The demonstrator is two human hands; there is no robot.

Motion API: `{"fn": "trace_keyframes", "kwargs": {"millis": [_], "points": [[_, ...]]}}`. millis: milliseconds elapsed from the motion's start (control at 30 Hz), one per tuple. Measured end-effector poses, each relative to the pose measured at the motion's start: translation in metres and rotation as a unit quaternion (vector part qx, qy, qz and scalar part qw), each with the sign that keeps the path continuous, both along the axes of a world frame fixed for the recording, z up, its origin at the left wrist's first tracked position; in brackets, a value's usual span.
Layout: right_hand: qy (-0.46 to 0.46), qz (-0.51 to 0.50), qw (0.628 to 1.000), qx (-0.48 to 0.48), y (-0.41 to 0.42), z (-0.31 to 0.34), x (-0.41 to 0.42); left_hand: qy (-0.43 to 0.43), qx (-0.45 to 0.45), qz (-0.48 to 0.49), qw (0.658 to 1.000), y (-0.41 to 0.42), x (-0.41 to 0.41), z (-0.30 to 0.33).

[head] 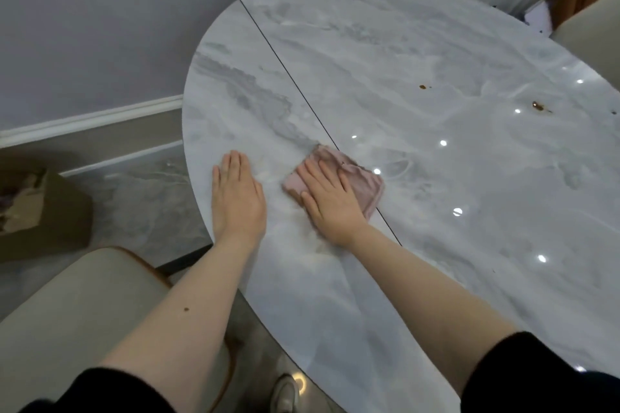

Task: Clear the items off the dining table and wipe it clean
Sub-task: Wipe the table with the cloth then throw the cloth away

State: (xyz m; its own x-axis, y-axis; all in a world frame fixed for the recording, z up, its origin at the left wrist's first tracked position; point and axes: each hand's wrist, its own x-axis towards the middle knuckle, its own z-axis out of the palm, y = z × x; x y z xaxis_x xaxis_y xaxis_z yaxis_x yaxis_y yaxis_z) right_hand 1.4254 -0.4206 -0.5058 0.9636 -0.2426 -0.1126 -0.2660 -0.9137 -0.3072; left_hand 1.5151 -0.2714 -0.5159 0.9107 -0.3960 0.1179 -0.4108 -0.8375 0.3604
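Cloth point(355, 178), pink and folded into a rough square, is seen lying flat on the grey marbled bench point(419, 54) just left of the frame's centre, across the dark seam that runs diagonally over the top. It is pressed down by the right hand point(330, 199), whose fingers point(330, 174) are laid out straight and slightly spread over its near half; nothing is gripped or pinched. The left hand point(236, 194) is rested palm-down on the bare bench just beside the cloth, fingers straight and together, with nothing held. The cloth is judged to be light, soft and limp, likely to bunch or slide out from under the palm on so glossy a surface, so it is best driven by flat pressure over its middle, or taken up by a folded edge if it must be lifted. Two brown stains point(538, 106) are seen well apart from the cloth at the right of the frame, so the wiping is judged unfinished. A pale chair point(67, 312) is seen at the lower left and a cardboard box point(40, 211) on the floor at the left edge.
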Motion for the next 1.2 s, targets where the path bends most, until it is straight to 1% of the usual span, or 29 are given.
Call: {"fn": "trace_keyframes", "kwargs": {"millis": [167,300,367,433,467,567,733,767,933,1000,1100,1200], "points": [[0.003,-0.029,1.000,0.000,0.004,0.001,0.078,0.005,0.002,0.007,1.000,0.001,0.001,-0.002],[-0.003,-0.007,1.000,0.005,0.012,0.000,0.087,-0.005,0.038,0.063,0.997,0.002,0.003,0.000],[-0.011,0.009,1.000,0.007,0.016,0.000,0.069,0.008,0.060,0.072,0.996,0.002,0.002,0.002],[-0.023,0.012,1.000,0.006,0.024,-0.001,0.044,0.022,0.079,0.059,0.995,0.004,0.005,0.002],[-0.026,0.001,1.000,0.000,0.027,0.001,0.019,0.030,0.082,0.045,0.995,0.004,-0.002,0.003],[-0.030,-0.021,0.999,0.001,0.035,-0.002,-0.016,0.050,0.096,0.040,0.993,0.011,-0.008,0.001],[-0.030,-0.090,0.995,0.013,0.045,-0.003,-0.083,0.058,0.084,0.004,0.995,0.018,-0.056,0.003],[-0.032,-0.114,0.993,0.008,0.050,-0.001,-0.113,0.060,0.088,-0.018,0.994,0.018,-0.076,0.008],[-0.018,-0.176,0.984,-0.006,0.054,0.001,-0.179,0.065,0.102,-0.055,0.991,0.012,-0.121,0.011],[-0.024,-0.201,0.979,0.004,0.056,0.003,-0.199,0.066,0.109,-0.075,0.989,0.008,-0.135,0.012],[-0.045,-0.210,0.977,0.020,0.056,0.003,-0.222,0.057,0.114,-0.118,0.985,0.000,-0.153,0.013],[-0.127,-0.223,0.963,0.079,0.051,0.002,-0.243,0.046,0.107,-0.173,0.978,-0.013,-0.174,0.014]]}}
